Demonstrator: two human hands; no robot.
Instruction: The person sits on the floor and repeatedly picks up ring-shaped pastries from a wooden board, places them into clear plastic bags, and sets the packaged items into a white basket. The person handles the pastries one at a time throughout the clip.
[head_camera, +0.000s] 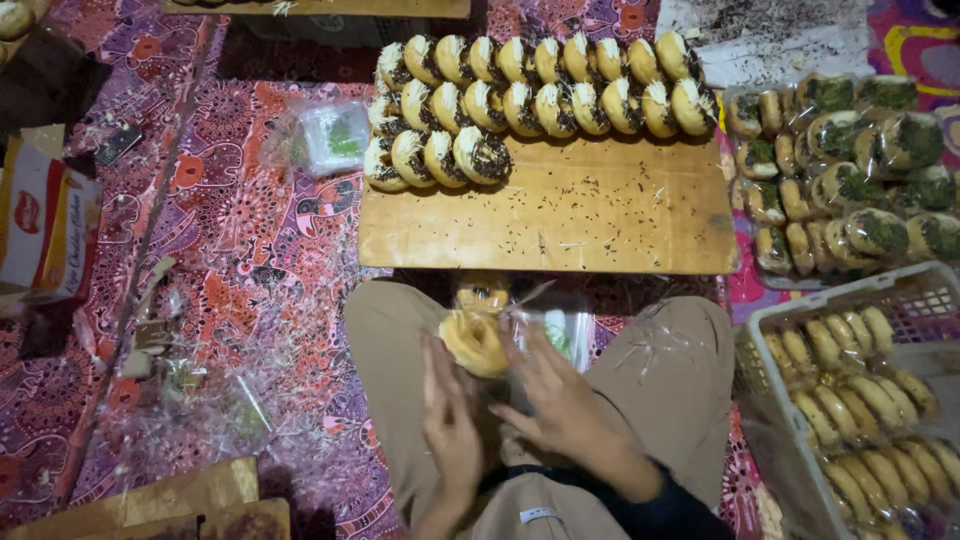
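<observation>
While I sit on the floor with my legs crossed, my two hands meet over my lap, and I go from the left side to the right.

Far on the left lies a cardboard box (45, 225) on the red patterned cloth (240, 250). Nearer to me there is a loose heap of clear bags (215, 385), well apart from my hands.

My left hand (450, 425) stands up on its edge, with the fingers pointing away from me. The fingers are close together and the tips press on the near side of the donut (473, 342). The donut is round and golden, and it sits just past my fingertips, a bit toward the wooden board (560, 215). So the donut is closest to my left hand.

Right beside the donut, on its right, is the clear bag (550, 325). The donut touches it, but I cannot tell if the donut is partly inside or only at its edge. My right hand (560, 405) lies flat and slanted, fingers a little spread, and it grips the bag from underneath and at the near side.

Past my hands, the board holds rows of filled donuts (540, 85) standing on edge.

On the right is a pile of wrapped donuts (850, 175), and nearer to me a white basket (775, 325) holds plain donuts (860, 390).
</observation>
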